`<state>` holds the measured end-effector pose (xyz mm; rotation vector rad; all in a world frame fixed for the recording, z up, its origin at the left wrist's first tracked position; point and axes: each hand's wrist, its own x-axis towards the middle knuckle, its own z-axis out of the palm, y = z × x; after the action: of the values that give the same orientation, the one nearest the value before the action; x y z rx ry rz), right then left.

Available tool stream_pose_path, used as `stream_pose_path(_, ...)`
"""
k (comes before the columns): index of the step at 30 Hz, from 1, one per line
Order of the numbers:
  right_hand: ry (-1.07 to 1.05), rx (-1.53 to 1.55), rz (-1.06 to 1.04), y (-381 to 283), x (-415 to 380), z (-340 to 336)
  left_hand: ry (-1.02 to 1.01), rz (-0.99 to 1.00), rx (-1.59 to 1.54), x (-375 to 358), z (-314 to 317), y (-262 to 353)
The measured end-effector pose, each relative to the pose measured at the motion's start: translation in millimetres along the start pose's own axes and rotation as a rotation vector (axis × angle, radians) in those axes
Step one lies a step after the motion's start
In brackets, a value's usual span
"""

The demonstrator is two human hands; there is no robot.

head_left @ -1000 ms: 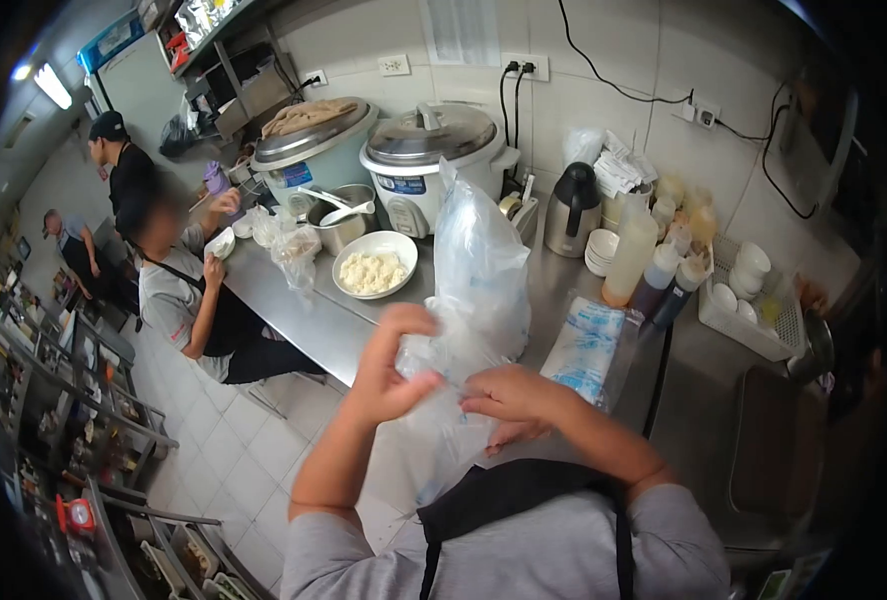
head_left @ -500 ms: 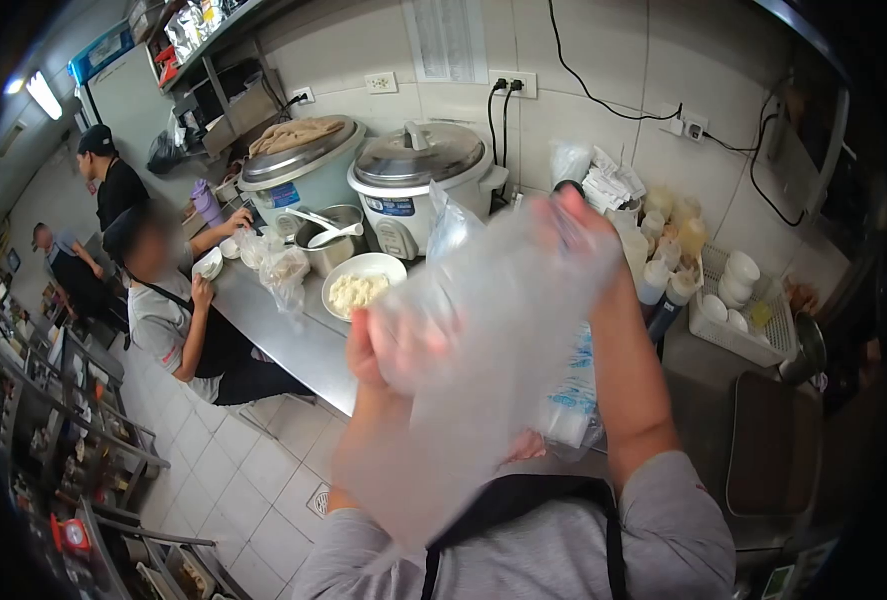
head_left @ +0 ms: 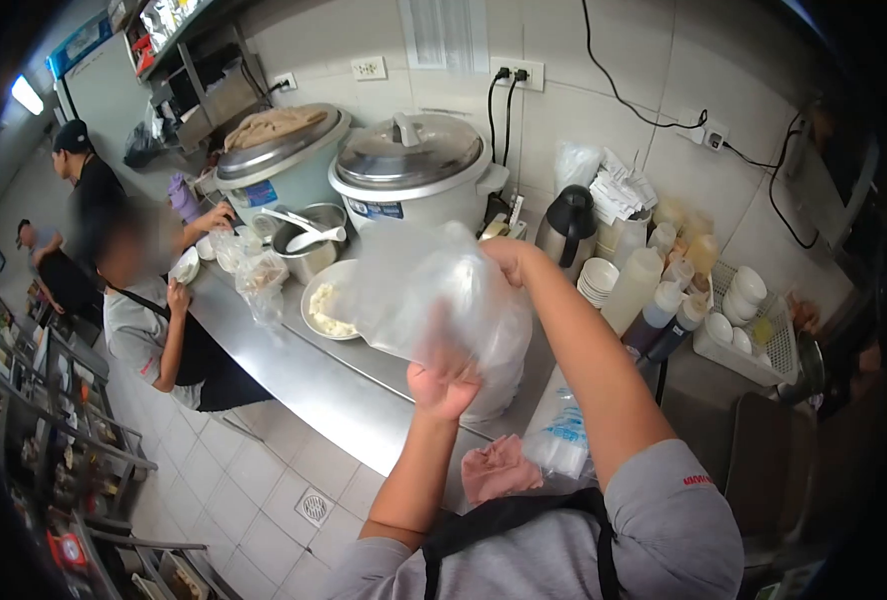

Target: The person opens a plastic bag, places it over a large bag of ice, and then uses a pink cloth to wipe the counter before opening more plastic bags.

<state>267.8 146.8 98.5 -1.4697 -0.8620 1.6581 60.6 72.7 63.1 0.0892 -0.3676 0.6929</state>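
A translucent plastic bag (head_left: 394, 290), blurred by motion, spreads above the steel counter. My left hand (head_left: 446, 380) has its palm up under the bag, and its fingers are partly hidden behind or inside the film. Beyond the bag's right side, my right hand (head_left: 507, 258) is pinched at the top of the plastic. A second bulky plastic bag (head_left: 504, 370) stands on the counter behind my left hand. The white bowl (head_left: 314, 318) of pale food sits left of the bag, partly covered by it.
Two large rice cookers (head_left: 409, 155) stand by the wall. To the right are a thermos (head_left: 567, 228), squeeze bottles (head_left: 636, 290) and a white basket (head_left: 754, 350). A pink cloth (head_left: 501, 470) lies near my body. A person (head_left: 154, 320) holds a small bowl at the left.
The bag has swung left and lower, and my left hand has moved right beneath it. My right hand has come down and left. The thermos and second bag now show more fully.
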Motion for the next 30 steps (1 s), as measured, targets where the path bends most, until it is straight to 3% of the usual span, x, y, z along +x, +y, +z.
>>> stream_pose_path(5,0.031,0.344,0.002,84,6,-8,0.146,-0.062,0.146,-8,-36,18)
stream_pose_path(8,0.147,0.663,0.142,130,21,-25,0.171,-0.130,0.071,-13,-75,36)
stream_pose_path(9,0.177,0.654,0.131,136,17,-20,0.020,-0.193,0.031,-16,-105,44)
stream_pose_path(12,0.255,0.643,0.069,156,-1,-4,0.696,-0.033,0.521,-14,-99,32)
stream_pose_path(15,0.334,0.612,0.008,168,-3,-5,0.654,-0.049,0.626,-25,-125,39)
stream_pose_path(17,0.435,0.539,0.082,150,-26,9,0.644,-0.165,0.647,-27,-135,54)
stream_pose_path(20,0.149,0.707,-0.093,189,-11,-23,0.681,-0.206,0.628,-21,-125,56)
stream_pose_path(23,0.766,0.568,-0.412,177,-18,31,0.690,-0.156,0.626,-21,-133,48)
stream_pose_path(26,0.880,0.198,-0.498,213,14,8,0.741,-0.152,0.624,-25,-134,46)
stream_pose_path(27,0.759,0.355,-0.384,205,0,9,0.769,-0.160,0.617,-27,-133,46)
stream_pose_path(29,0.503,0.660,-0.158,172,-38,18,0.642,-0.219,0.518,-41,-117,49)
stream_pose_path(30,0.404,0.774,-0.232,182,-42,13,0.581,-0.252,0.471,-50,-105,49)
